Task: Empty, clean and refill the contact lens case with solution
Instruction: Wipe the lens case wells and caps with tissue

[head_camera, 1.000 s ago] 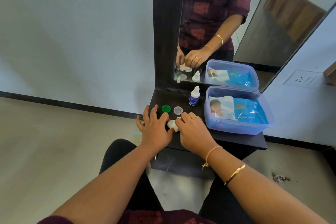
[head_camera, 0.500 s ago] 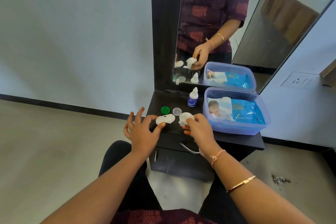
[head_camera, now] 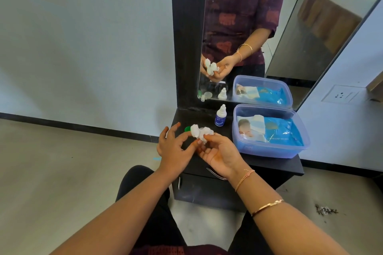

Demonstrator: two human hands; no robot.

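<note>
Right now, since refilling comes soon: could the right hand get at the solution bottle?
Probably yes, once freed. The solution bottle stands upright, nothing between it and the right hand, but that hand is holding the white lens case with the left hand.

A home dressing corner: a tall mirror stands over a small black drawer unit, with a wall socket and tiled floor.
</note>
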